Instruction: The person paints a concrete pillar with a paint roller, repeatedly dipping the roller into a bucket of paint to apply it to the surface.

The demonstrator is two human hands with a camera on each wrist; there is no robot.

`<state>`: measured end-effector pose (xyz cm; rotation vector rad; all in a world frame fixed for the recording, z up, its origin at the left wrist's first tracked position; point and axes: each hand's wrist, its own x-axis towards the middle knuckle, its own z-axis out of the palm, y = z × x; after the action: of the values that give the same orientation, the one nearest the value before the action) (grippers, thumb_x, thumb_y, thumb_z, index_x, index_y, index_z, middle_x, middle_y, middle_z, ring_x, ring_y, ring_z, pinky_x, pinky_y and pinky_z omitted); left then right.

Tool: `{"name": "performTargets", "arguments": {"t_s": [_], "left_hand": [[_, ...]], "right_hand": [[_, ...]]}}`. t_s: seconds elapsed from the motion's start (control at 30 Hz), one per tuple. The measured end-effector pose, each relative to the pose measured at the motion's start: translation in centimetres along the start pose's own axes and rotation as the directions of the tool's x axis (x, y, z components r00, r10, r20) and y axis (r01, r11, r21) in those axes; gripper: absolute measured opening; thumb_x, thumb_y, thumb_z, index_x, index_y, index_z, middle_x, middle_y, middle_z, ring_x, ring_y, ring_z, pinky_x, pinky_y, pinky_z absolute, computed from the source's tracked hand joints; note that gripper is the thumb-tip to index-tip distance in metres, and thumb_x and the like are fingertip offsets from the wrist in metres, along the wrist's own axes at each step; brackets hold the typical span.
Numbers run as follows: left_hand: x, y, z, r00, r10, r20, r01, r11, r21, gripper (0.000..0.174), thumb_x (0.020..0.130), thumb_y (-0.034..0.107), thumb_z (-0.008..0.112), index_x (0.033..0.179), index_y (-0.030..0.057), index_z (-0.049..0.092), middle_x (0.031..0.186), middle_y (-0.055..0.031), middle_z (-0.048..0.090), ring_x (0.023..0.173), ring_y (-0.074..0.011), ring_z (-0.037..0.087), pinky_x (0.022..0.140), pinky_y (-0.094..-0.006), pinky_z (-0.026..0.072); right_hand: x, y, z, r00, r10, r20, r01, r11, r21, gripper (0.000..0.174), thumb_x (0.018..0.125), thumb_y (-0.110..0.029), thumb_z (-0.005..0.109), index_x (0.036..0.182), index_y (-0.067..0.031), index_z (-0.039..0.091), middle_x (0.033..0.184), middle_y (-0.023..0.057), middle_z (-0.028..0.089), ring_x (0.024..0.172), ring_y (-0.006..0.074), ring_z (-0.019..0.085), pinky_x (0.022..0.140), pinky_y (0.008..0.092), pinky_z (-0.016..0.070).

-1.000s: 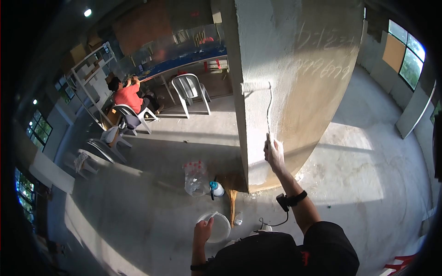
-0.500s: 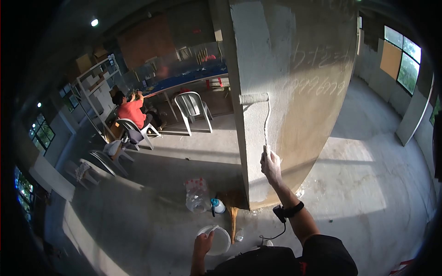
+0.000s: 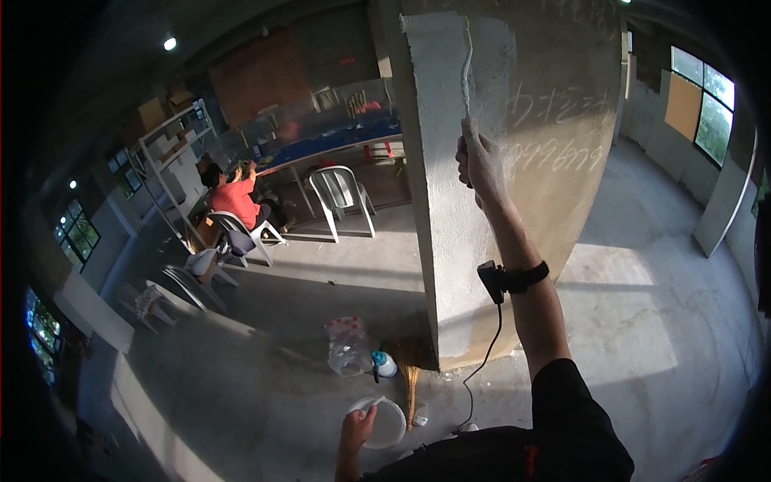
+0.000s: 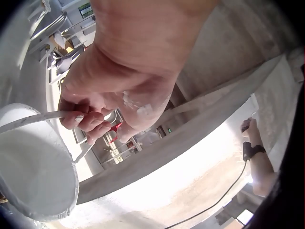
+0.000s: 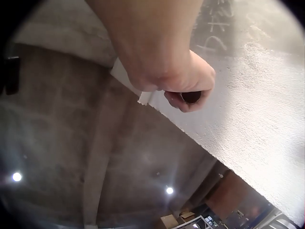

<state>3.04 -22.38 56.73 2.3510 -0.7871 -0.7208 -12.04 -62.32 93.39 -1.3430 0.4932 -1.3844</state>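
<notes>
At the left edge of a concrete column (image 3: 554, 213), high on its broad face, a painter's right hand (image 3: 482, 165) clenches the handle of a paint roller (image 3: 468, 64), the arm stretched upward. The roller's head lies near the upper end of a white coat (image 3: 458, 241), close to that same edge. Below, the left hand (image 3: 357, 427) grasps the handle of a white bucket (image 3: 404, 422), fingers curled around it, the palm flecked with white in the left wrist view; the bucket hangs apart from the column's lower left corner.

The step in hand appears to be rolling out the coat along the left side, well advanced there, while the face toward the right edge, with its scrawled writing (image 3: 562, 128), shows mostly bare. The next move seemingly calls for a steady downward pull, overlapping the ragged border of the white, with a fresh load from the bucket if the roller runs dry; how much paint it carries cannot be told. Near the column's foot stand a spray bottle (image 3: 385, 365) and a broom (image 3: 412, 394).
</notes>
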Motion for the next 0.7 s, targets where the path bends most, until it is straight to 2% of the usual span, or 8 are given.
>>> {"name": "performTargets", "arguments": {"t_s": [0.13,0.17,0.27,0.33,0.4,0.47,0.57,0.7], "left_hand": [[0.6,-0.6,0.5,0.998,0.032,-0.046,-0.032,0.999,0.002,0.056,0.083,0.050,0.058,0.083,-0.0053,0.063,0.085,-0.0257,0.063,0.087,-0.0424,0.061,0.074,-0.0441,0.0477],[0.9,-0.9,0.6,0.998,0.037,-0.051,-0.037,0.999,0.002,0.056,0.083,0.050,0.058,0.083,-0.0053,0.063,0.085,-0.0257,0.063,0.087,-0.0424,0.061,0.074,-0.0441,0.0477],[0.3,0.1,0.2,1.000,0.003,-0.010,-0.002,1.000,0.006,0.055,0.084,0.050,0.058,0.084,-0.0049,0.064,0.086,-0.0257,0.064,0.088,-0.0420,0.062,0.074,-0.0447,0.0480],[0.4,-0.3,0.4,0.996,0.073,-0.043,-0.074,0.997,-0.034,0.054,0.084,0.049,0.058,0.083,-0.0047,0.064,0.084,-0.0261,0.063,0.085,-0.0420,0.062,0.072,-0.0457,0.0479],[0.8,-0.8,0.7,0.994,0.102,-0.051,-0.102,0.995,-0.013,0.055,0.083,0.050,0.058,0.080,-0.0044,0.063,0.083,-0.0260,0.063,0.083,-0.0419,0.062,0.071,-0.0456,0.0479],[1.4,-1.0,0.9,0.990,0.130,-0.054,-0.129,0.992,0.008,0.056,0.083,0.051,0.058,0.078,-0.0041,0.063,0.082,-0.0260,0.063,0.081,-0.0418,0.062,0.070,-0.0454,0.0479],[1.8,-1.1,0.8,0.998,0.067,-0.009,-0.067,0.997,0.046,0.056,0.082,0.052,0.059,0.072,-0.0031,0.062,0.079,-0.0255,0.063,0.079,-0.0417,0.062,0.069,-0.0453,0.0477],[1.6,0.0,0.0,0.999,0.052,-0.007,-0.052,0.998,0.034,0.057,0.082,0.053,0.058,0.069,-0.0024,0.061,0.076,-0.0255,0.062,0.077,-0.0415,0.062,0.067,-0.0463,0.0469]], "right_hand": [[0.0,-0.1,0.0,1.000,-0.021,0.022,0.021,1.000,0.011,0.047,0.091,-0.057,0.048,0.067,-0.0165,0.042,0.054,-0.0088,0.034,0.040,0.0012,0.027,0.035,0.0202,0.0211],[-0.7,1.0,-0.2,1.000,0.027,-0.004,-0.027,0.999,-0.022,0.047,0.091,-0.057,0.048,0.068,-0.0164,0.042,0.054,-0.0087,0.035,0.041,0.0013,0.027,0.036,0.0202,0.0219],[-3.9,4.8,-1.1,0.991,0.122,-0.054,-0.125,0.990,-0.064,0.047,0.091,-0.057,0.048,0.069,-0.0161,0.042,0.055,-0.0082,0.036,0.042,0.0017,0.030,0.036,0.0203,0.0248],[-6.3,7.5,-1.6,0.977,0.202,-0.067,-0.206,0.978,-0.042,0.045,0.092,-0.055,0.047,0.070,-0.0160,0.043,0.055,-0.0077,0.037,0.042,0.0019,0.031,0.037,0.0203,0.0259],[-8.4,11.9,-2.3,0.972,0.217,-0.089,-0.218,0.976,-0.003,0.043,0.094,-0.052,0.046,0.070,-0.0162,0.043,0.055,-0.0074,0.037,0.042,0.0022,0.032,0.037,0.0202,0.0266],[-11.0,14.8,-3.1,0.964,0.246,-0.099,-0.251,0.967,-0.040,0.042,0.095,-0.049,0.046,0.069,-0.0163,0.043,0.055,-0.0075,0.036,0.042,0.0026,0.033,0.037,0.0204,0.0271],[-13.3,18.7,-4.2,0.973,0.202,-0.113,-0.215,0.970,-0.114,0.040,0.096,-0.046,0.046,0.069,-0.0162,0.043,0.055,-0.0081,0.035,0.042,0.0028,0.032,0.037,0.0209,0.0269],[-11.9,15.5,-3.2,0.974,0.201,-0.106,-0.209,0.976,-0.066,0.041,0.096,-0.047,0.045,0.069,-0.0159,0.043,0.055,-0.0080,0.036,0.042,0.0026,0.033,0.038,0.0206,0.0276]]}}
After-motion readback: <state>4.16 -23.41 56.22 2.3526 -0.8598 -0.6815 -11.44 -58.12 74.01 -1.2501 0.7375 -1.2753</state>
